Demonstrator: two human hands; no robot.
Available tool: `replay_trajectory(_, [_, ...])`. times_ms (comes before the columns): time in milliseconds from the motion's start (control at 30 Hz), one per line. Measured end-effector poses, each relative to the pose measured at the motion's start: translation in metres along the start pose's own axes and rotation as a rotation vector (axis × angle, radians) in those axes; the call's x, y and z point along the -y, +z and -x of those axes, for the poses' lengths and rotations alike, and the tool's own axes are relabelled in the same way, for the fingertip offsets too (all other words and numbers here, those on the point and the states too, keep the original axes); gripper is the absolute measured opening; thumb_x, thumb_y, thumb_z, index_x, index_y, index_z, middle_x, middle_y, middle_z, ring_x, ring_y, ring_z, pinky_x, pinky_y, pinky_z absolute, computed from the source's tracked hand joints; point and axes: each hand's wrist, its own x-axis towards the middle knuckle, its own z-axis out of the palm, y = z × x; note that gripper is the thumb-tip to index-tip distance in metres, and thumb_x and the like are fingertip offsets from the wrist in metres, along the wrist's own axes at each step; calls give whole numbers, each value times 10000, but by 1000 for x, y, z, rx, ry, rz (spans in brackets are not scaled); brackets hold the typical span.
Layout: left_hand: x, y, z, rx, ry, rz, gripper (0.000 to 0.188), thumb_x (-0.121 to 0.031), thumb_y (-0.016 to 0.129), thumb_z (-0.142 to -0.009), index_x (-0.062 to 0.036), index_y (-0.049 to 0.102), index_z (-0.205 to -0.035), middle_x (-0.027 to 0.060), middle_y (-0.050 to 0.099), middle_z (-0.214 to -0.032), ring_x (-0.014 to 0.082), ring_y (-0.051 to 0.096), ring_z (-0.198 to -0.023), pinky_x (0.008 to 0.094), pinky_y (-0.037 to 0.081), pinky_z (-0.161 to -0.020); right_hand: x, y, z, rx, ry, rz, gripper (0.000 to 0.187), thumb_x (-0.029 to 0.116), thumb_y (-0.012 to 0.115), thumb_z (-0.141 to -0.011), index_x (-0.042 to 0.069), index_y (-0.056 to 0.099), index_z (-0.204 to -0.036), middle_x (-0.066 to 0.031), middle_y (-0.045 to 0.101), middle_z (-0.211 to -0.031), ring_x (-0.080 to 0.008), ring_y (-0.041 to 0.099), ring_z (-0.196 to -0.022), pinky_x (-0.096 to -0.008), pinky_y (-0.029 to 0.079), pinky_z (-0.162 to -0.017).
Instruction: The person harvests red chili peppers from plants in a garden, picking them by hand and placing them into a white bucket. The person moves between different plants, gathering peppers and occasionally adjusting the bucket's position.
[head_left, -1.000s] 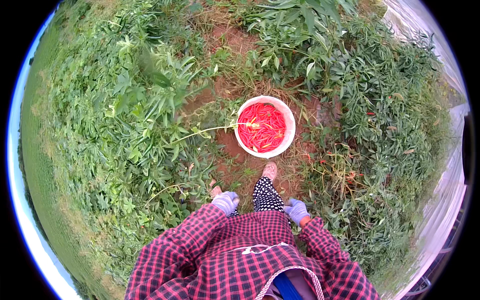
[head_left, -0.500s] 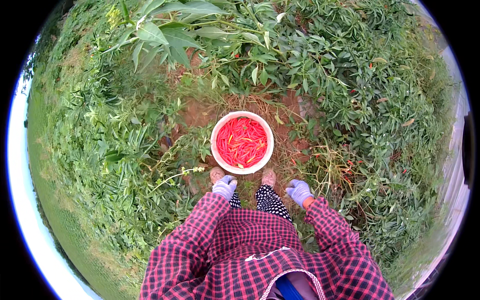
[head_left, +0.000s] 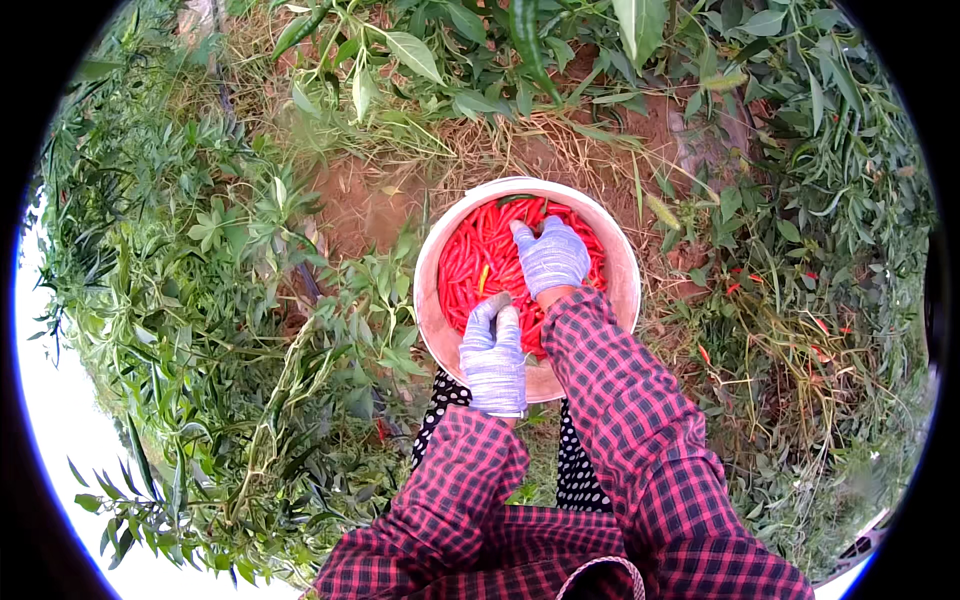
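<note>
A pale bucket point(head_left: 428, 290) holds a heap of red chili peppers point(head_left: 480, 250), with a yellowish one and a dark green one among them. Both my hands are over it in light purple-and-white gloves. My right hand point(head_left: 556, 260) rests on the peppers right of the middle, fingers curled down toward them. At the near left of the heap is my left hand point(head_left: 493, 360), its thumb and fingers bent toward each other. What either hand holds, if anything, is hidden by the fingers.
Leafy pepper plants point(head_left: 170, 310) crowd the left side, and more plants point(head_left: 830, 200) stand on the right, some bearing red peppers. Green peppers point(head_left: 530, 45) hang at the top. Reddish soil point(head_left: 370, 200) with dry grass lies beyond the bucket.
Both hands have moved from beside my legs forward into the bucket, onto the peppers. My view has come closer, and the bucket looks larger.
</note>
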Motion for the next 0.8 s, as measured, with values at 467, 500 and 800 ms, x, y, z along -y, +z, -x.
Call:
replay_trajectory(467, [14, -13, -15, -15, 125, -380, 351, -101, 573, -807, 25, 495, -1126, 167, 555, -1057, 270, 535, -994, 339, 417, -879, -37, -34, 56, 703, 59, -813, 205, 178, 598, -805, -23, 602, -847, -47, 611, -675, -137, 565, -533, -267, 450, -498])
replay_trajectory(500, [14, -9, -17, -35, 31, -222, 357, -100, 569, -812, 26, 487, -1136, 167, 553, -1065, 269, 532, -1001, 335, 415, -881, -41, -35, 56, 699, 9, -748, 209, 183, 606, -798, -19, 603, -852, -60, 611, -672, -154, 570, -540, -281, 455, -511])
replay_trajectory(800, [16, -20, -15, -143, -44, -97, 332, -81, 577, -818, 46, 498, -1114, 144, 529, -1113, 225, 516, -1010, 318, 403, -895, -5, 23, -12, 3, -258, 45, 305, 333, 617, -745, 68, 587, -894, -164, 597, -843, -325, 594, -792, -425, 470, -686])
